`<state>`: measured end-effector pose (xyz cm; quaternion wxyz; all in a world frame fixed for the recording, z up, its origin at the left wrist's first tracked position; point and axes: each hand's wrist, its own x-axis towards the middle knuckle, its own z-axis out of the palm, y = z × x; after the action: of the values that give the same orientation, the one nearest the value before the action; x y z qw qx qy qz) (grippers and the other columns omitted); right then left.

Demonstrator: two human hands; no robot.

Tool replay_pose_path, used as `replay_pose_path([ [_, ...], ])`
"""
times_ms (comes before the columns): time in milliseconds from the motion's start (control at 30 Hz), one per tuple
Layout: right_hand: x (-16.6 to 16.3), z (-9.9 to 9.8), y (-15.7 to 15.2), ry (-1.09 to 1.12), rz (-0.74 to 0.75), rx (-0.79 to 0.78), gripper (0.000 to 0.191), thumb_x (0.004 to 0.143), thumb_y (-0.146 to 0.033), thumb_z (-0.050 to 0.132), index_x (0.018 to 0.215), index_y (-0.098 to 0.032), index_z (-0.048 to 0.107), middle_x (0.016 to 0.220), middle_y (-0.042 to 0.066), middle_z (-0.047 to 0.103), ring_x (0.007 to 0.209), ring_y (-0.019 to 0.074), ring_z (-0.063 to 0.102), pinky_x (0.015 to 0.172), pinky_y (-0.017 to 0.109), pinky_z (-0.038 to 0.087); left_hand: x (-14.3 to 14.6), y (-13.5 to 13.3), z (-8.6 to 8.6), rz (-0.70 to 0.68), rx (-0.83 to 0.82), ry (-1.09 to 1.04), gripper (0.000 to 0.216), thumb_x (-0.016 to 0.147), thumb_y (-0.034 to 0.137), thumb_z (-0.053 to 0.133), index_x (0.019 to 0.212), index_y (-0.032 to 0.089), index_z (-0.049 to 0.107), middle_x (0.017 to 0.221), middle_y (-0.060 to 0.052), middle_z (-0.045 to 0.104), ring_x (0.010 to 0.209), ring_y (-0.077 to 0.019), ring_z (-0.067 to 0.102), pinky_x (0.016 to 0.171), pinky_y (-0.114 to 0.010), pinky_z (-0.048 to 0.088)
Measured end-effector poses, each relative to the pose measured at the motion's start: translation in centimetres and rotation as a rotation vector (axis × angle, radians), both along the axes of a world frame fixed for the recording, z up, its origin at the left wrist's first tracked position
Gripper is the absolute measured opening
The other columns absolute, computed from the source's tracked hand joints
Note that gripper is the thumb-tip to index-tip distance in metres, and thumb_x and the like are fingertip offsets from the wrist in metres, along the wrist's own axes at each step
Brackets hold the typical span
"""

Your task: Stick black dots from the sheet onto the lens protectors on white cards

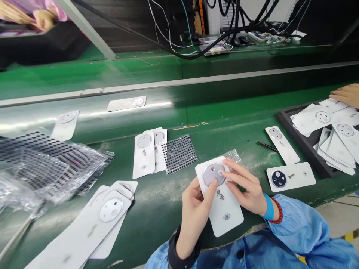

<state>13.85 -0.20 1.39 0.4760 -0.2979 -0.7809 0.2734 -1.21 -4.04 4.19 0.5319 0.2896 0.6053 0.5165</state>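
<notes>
Head: hands [196,205] on round-cornered panel [227,207]

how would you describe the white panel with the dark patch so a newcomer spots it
On the green bench, look right of the person's right hand to the black tray of piled panels. Just left of that tray, above the blue sleeve, one white panel lies sideways. Its dark navy patch sets it apart from the slanted neighbour beyond it, whose patch is pale grey.

White rounded-corner panel [223,206], face up
</notes>
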Motion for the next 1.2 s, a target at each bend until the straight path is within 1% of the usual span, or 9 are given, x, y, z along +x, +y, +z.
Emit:
replay_pose_path([
  [167,0.4,0.0,0.8,-0.125,0.022,-0.060,0.038,0.094,-0.011,0.051,0.130,-0.022,0.057,0.137,0.010,0.057,0.125,0.0215,0.057,0.100,0.036,0.055,-1.3,-0.2,-0.4,0.106,0.013,0.180,0.037,0.068,0.043,0.077,0.087,0.013,0.070,0.069,-0.005,0.072,0.053,-0.0159,0.063,0.047,-0.022,0.050],
  [233,-0.6,-0.3,2.3,-0.244,0.021,-0.055,0.033,0.095,-0.014,0.052,0.126,-0.021,0.059,0.132,0.010,0.060,0.120,0.0210,0.061,0.100,0.036,0.055,-3.1,-0.9,-0.5,0.153,-0.022,0.178,0.048,0.069,0.043,0.077,0.106,0.014,0.066,0.069,-0.003,0.071,0.052,-0.0156,0.062,0.046,-0.022,0.049],
  [300,-3.0,-0.7,4.3,-0.409,0.073,0.012,0.029,0.094,-0.016,0.053,0.122,-0.018,0.061,0.128,0.011,0.063,0.117,0.0214,0.063,0.099,0.037,0.055,-5.5,-2.0,-0.6,0.253,-0.048,0.188,0.072,0.072,0.042,0.076,0.134,0.020,0.048,0.063,0.003,0.066,0.046,-0.0139,0.058,0.044,-0.021,0.046],
  [367,-6.3,-1.5,6.4,-0.549,0.158,0.117,0.030,0.092,-0.020,0.059,0.121,-0.015,0.061,0.130,0.014,0.061,0.119,0.0238,0.060,0.100,0.040,0.054,-8.0,-3.3,-1.0,0.347,-0.051,0.231,0.079,0.076,0.042,0.072,0.144,0.024,0.037,0.057,0.007,0.061,0.042,-0.0133,0.054,0.043,-0.021,0.042],
  [467,-11.2,-3.1,8.7,-0.633,0.250,0.210,0.031,0.083,-0.025,0.072,0.111,-0.014,0.067,0.129,0.016,0.062,0.122,0.0296,0.058,0.098,0.047,0.053,-10.8,-4.5,-2.2,0.342,-0.034,0.355,0.039,0.073,0.041,0.066,0.106,0.020,0.069,0.070,-0.001,0.069,0.061,-0.0180,0.062,0.054,-0.024,0.046],
  [567,-13.4,-4.7,9.8,-0.665,0.299,0.265,0.009,0.083,-0.021,0.072,0.091,-0.015,0.071,0.117,0.014,0.069,0.111,0.0282,0.065,0.093,0.047,0.054,-11.8,-4.7,-3.4,0.222,-0.068,0.395,0.023,0.069,0.038,0.063,0.068,0.018,0.073,0.082,-0.007,0.075,0.078,-0.0243,0.065,0.064,-0.028,0.048],
  [700,-12.2,-5.1,9.5,-0.665,0.318,0.348,0.010,0.087,-0.008,0.062,0.088,-0.014,0.071,0.112,0.013,0.072,0.104,0.0238,0.068,0.094,0.043,0.054,-11.5,-3.9,-4.5,0.176,-0.108,0.331,0.024,0.065,0.037,0.066,0.069,0.016,0.077,0.080,-0.008,0.076,0.072,-0.0249,0.065,0.059,-0.029,0.045],
  [1000,-4.8,-1.0,3.5,-0.483,0.233,0.455,0.023,0.096,-0.012,0.049,0.110,-0.015,0.067,0.115,0.012,0.071,0.107,0.0204,0.067,0.099,0.042,0.051,-8.6,-1.6,-4.2,0.053,-0.059,0.061,0.044,0.073,0.051,0.069,0.083,0.010,0.079,0.074,-0.009,0.074,0.068,-0.0209,0.064,0.062,-0.027,0.049],
  [1200,-3.9,-0.6,2.2,-0.274,0.186,0.096,0.015,0.095,-0.020,0.055,0.097,-0.017,0.069,0.097,0.009,0.071,0.090,0.0184,0.065,0.078,0.034,0.057,-5.8,-0.6,-3.7,-0.053,-0.039,-0.051,0.032,0.068,0.043,0.077,0.079,0.013,0.080,0.075,-0.008,0.076,0.071,-0.0198,0.064,0.065,-0.026,0.050],
])
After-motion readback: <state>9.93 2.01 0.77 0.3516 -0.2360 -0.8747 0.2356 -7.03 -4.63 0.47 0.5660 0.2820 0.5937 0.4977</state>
